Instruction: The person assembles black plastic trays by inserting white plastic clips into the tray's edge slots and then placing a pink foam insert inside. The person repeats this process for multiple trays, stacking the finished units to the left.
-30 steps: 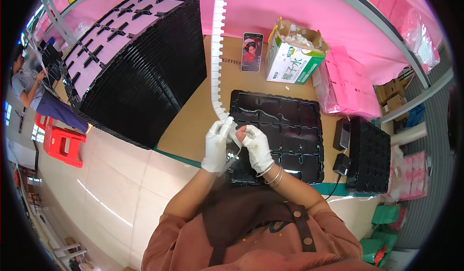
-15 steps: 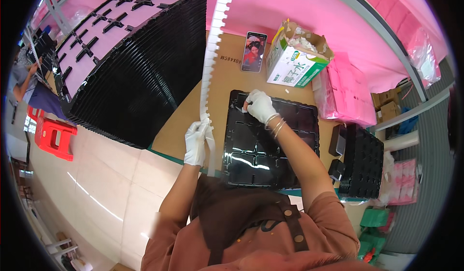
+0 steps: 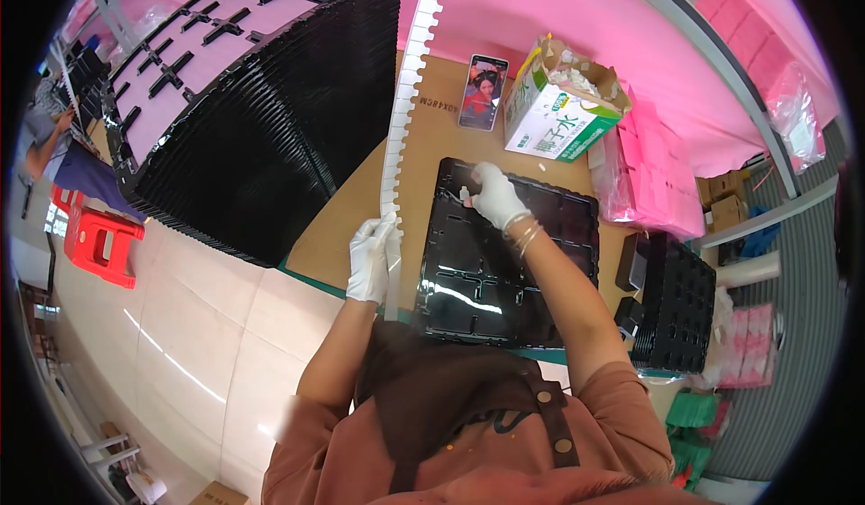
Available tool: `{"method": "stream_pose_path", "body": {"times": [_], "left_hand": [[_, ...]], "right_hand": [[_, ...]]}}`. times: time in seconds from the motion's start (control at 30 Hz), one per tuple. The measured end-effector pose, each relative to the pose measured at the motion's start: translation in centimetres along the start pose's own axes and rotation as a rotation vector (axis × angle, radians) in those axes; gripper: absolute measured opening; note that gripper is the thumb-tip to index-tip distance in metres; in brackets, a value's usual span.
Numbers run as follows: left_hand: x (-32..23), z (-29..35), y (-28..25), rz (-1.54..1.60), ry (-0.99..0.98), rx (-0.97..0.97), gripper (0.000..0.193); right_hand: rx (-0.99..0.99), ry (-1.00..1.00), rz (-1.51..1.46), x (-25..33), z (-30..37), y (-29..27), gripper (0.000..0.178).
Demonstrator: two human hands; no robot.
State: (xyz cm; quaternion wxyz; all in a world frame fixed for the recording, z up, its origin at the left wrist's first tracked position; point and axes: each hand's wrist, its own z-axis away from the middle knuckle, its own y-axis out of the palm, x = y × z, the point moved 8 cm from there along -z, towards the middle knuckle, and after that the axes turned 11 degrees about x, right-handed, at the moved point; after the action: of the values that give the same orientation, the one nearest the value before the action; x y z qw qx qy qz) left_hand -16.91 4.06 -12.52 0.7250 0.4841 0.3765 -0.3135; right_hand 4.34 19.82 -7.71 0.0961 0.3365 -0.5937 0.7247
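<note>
A long white strip [image 3: 413, 68] with a notched right edge runs down from the top of the view. My white-gloved left hand [image 3: 368, 262] pinches its lower part, and a narrow clear tail hangs below the fingers. In front of me lies a shallow black plastic tray [image 3: 518, 266] with moulded compartments. Over its far left compartment is my gloved right hand [image 3: 497, 197], thumb and forefinger apart. A small white piece [image 3: 464, 194] sits in that compartment by the fingertips; whether the thumb touches it I cannot tell.
A tall stack of black trays [image 3: 270, 136] with pink sheet on top stands left. Behind the tray are a phone [image 3: 483, 92] and a carton [image 3: 563, 113] of white scraps. Pink packs [image 3: 644, 172] and more black trays [image 3: 680, 307] are at right. A red stool [image 3: 104, 239] stands on the floor.
My right hand has shifted slightly right, its fingers spreading away from the small white piece, which now shows in the tray. My left hand still holds the strip, slightly further right.
</note>
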Motion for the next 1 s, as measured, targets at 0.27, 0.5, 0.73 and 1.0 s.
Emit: {"method": "stream_pose_path", "body": {"times": [0.27,0.5,0.73,1.0], "left_hand": [[-1.3,2.7,4.9,0.128,0.070,0.035,0.012],[-2.0,3.6,7.6,0.041,0.005,0.157,0.014],[-2.3,0.2,3.3,-0.025,0.091,0.074,0.022],[-0.1,0.7,0.8,-0.119,-0.022,0.044,0.023]], "right_hand": [[0.169,-0.015,-0.989,5.9,9.0,5.0,0.020],[0.155,0.021,-1.110,5.4,11.1,4.3,0.011],[0.044,-0.289,-0.437,9.3,14.0,-1.2,0.012],[0.187,-0.317,0.228,7.5,16.3,6.5,0.018]]}}
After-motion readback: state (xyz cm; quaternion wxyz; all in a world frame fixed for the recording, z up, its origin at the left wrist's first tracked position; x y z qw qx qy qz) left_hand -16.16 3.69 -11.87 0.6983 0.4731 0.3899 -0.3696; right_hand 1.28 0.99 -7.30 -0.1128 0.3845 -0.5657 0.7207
